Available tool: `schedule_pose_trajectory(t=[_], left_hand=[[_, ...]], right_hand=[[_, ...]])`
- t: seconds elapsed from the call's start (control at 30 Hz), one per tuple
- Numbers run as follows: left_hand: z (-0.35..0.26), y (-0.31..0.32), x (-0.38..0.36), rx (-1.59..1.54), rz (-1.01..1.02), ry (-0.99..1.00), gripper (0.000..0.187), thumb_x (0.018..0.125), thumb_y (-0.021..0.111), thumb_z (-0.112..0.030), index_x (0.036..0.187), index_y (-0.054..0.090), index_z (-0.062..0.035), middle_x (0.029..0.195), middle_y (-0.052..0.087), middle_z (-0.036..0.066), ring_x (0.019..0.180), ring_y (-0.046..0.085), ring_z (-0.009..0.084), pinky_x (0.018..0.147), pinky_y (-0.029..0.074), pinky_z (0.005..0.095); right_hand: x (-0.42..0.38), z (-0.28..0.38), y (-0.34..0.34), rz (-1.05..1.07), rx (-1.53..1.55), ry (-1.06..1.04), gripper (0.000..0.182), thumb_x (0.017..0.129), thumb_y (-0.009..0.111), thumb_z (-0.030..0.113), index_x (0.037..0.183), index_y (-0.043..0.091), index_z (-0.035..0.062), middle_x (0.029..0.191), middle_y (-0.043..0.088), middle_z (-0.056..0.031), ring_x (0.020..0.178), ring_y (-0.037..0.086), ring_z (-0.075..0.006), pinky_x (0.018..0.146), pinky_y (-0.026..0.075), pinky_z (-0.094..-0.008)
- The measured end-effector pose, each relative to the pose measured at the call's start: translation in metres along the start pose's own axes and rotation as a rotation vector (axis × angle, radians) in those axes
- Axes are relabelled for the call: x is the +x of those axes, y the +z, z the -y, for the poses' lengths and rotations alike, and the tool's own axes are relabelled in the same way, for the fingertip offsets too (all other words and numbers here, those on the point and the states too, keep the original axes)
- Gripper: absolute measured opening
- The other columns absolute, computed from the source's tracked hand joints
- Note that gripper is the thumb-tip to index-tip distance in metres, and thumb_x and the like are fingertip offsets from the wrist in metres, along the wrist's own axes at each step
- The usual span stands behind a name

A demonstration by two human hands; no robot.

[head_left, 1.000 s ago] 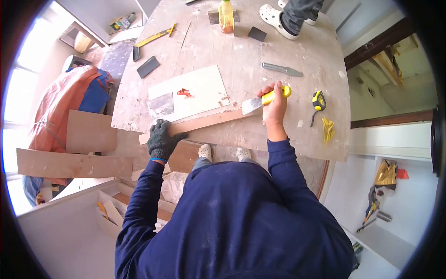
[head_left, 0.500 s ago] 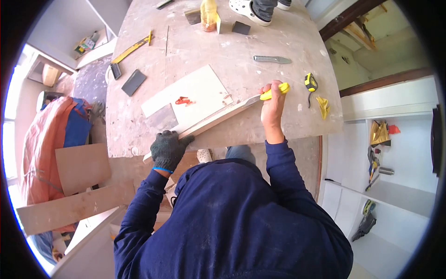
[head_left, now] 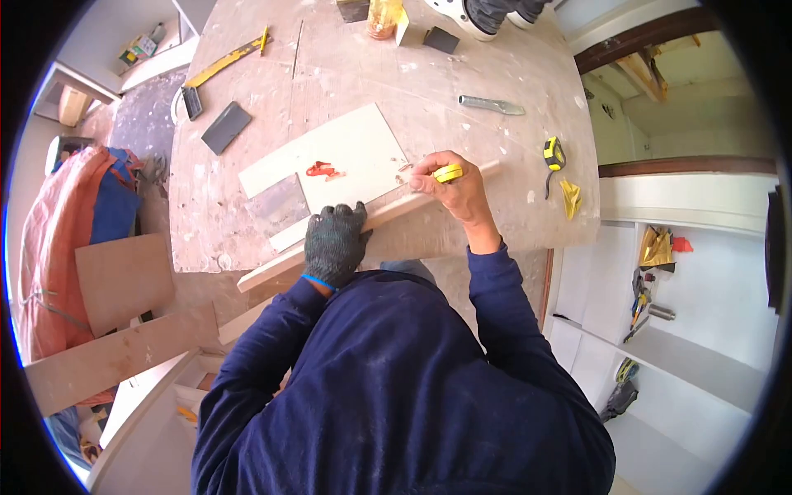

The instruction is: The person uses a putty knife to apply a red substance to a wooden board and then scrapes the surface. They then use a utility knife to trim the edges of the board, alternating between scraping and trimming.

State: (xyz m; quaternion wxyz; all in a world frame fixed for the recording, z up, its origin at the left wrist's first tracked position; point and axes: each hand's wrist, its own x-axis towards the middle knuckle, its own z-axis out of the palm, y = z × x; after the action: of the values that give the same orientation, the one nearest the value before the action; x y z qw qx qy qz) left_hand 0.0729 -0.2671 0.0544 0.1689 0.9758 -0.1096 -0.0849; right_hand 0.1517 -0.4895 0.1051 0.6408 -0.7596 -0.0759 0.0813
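My left hand (head_left: 337, 245), in a dark knit glove, grips a long, pale wooden strip (head_left: 388, 216) near its middle. The strip lies slantwise over the table's near edge, its lower left end sticking out past it. Bare, my right hand (head_left: 454, 188) is closed around a yellow-handled knife (head_left: 448, 173) above the strip's right part. Its handle end points up at me and the blade is hidden. Just beyond the strip lies a cream board (head_left: 355, 148) with a red scrap (head_left: 322, 170) on it. Small shavings lie by the board's right corner.
On the worktable (head_left: 528, 214) are a tape measure (head_left: 553, 153), a yellow scrap (head_left: 571, 199), a grey flat-bladed tool (head_left: 492, 105), dark blocks (head_left: 226, 128), a yellow ruler (head_left: 223, 66) and a bottle (head_left: 384, 18). A person's shoe (head_left: 466, 18) stands at the far edge.
The wooden strip has shifted right, and my left hand has moved right and forward on it. My right hand has come left, and the knife's blade has turned out of sight.
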Motion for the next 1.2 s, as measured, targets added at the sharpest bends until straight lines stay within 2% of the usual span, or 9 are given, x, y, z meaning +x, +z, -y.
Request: schedule_pose_trajectory(t=[0.13,0.23,0.37,0.43,0.6,0.77,0.83,0.97,1.2], left_hand=[[0.005,0.016,-0.022,-0.029,0.065,0.042,0.050,0.084,0.069,-0.037,0.127,0.062,-0.0108,0.100,0.065,0.014,0.097,0.061,0.0336,0.083,0.049,0.0464],[0.004,0.013,-0.019,-0.081,0.095,0.009,0.050,0.084,0.069,-0.037,0.126,0.063,-0.0108,0.101,0.064,0.014,0.098,0.061,0.0336,0.083,0.049,0.0465],[0.007,0.025,-0.017,-0.048,0.089,0.010,0.052,0.084,0.068,-0.041,0.126,0.062,-0.0102,0.103,0.064,0.011,0.098,0.060,0.0313,0.083,0.049,0.0464],[0.007,0.027,-0.019,-0.039,0.088,0.021,0.053,0.084,0.068,-0.041,0.127,0.061,-0.0100,0.103,0.064,0.010,0.098,0.060,0.0304,0.083,0.049,0.0462],[0.007,0.027,-0.019,-0.010,0.090,0.038,0.056,0.083,0.068,-0.041,0.129,0.059,-0.0094,0.103,0.063,0.009,0.096,0.060,0.0288,0.081,0.049,0.0453],[0.008,0.030,-0.019,-0.037,0.075,0.034,0.053,0.083,0.068,-0.037,0.128,0.060,-0.0094,0.102,0.063,0.009,0.096,0.060,0.0283,0.081,0.048,0.0448],[0.007,0.026,-0.021,-0.043,0.083,0.037,0.052,0.084,0.068,-0.037,0.127,0.060,-0.0093,0.102,0.063,0.009,0.095,0.060,0.0283,0.081,0.048,0.0448],[0.009,0.027,-0.020,-0.038,0.059,0.049,0.051,0.084,0.068,-0.036,0.126,0.061,-0.0088,0.102,0.063,0.010,0.095,0.061,0.0287,0.080,0.047,0.0444],[0.010,0.028,-0.021,-0.050,0.052,0.050,0.051,0.085,0.068,-0.037,0.126,0.060,-0.0088,0.099,0.062,0.010,0.094,0.061,0.0288,0.079,0.047,0.0442]], right_hand=[[0.001,0.006,-0.001,0.008,-0.144,-0.175,0.032,0.076,0.088,0.031,0.083,0.068,0.0068,0.097,0.074,-0.0100,0.088,0.068,-0.0146,0.074,0.054,-0.0274],[-0.008,0.016,0.018,-0.089,0.064,-0.034,0.035,0.077,0.088,0.033,0.082,0.066,0.0064,0.087,0.072,-0.0087,0.080,0.066,-0.0143,0.069,0.052,-0.0266],[-0.015,-0.010,0.019,-0.039,-0.079,0.100,0.036,0.078,0.088,0.034,0.081,0.065,0.0061,0.074,0.066,-0.0063,0.069,0.061,-0.0132,0.061,0.049,-0.0269],[-0.013,-0.014,0.026,0.029,-0.273,-0.100,0.036,0.077,0.088,0.032,0.079,0.063,0.0058,0.065,0.060,-0.0039,0.060,0.055,-0.0113,0.055,0.046,-0.0274],[-0.003,0.019,0.026,-0.064,-0.178,-0.078,0.017,0.077,0.077,0.010,0.073,0.061,0.0055,0.064,0.061,-0.0063,0.057,0.056,-0.0138,0.055,0.046,-0.0287],[0.005,-0.009,0.029,0.064,-0.302,-0.193,0.018,0.077,0.076,0.010,0.073,0.060,0.0024,0.063,0.058,-0.0024,0.057,0.050,-0.0097,0.054,0.041,-0.0277],[0.007,0.001,0.029,0.002,-0.270,-0.047,0.019,0.078,0.075,0.009,0.072,0.059,0.0028,0.064,0.059,-0.0033,0.058,0.051,-0.0101,0.054,0.042,-0.0281],[-0.001,0.033,0.036,-0.039,-0.168,-0.216,0.017,0.078,0.075,0.008,0.072,0.059,0.0030,0.065,0.060,-0.0041,0.058,0.051,-0.0101,0.055,0.044,-0.0277],[-0.006,-0.015,0.035,-0.048,-0.317,-0.101,0.017,0.076,0.076,0.008,0.074,0.060,0.0055,0.065,0.060,-0.0058,0.057,0.055,-0.0139,0.055,0.047,-0.0297]])
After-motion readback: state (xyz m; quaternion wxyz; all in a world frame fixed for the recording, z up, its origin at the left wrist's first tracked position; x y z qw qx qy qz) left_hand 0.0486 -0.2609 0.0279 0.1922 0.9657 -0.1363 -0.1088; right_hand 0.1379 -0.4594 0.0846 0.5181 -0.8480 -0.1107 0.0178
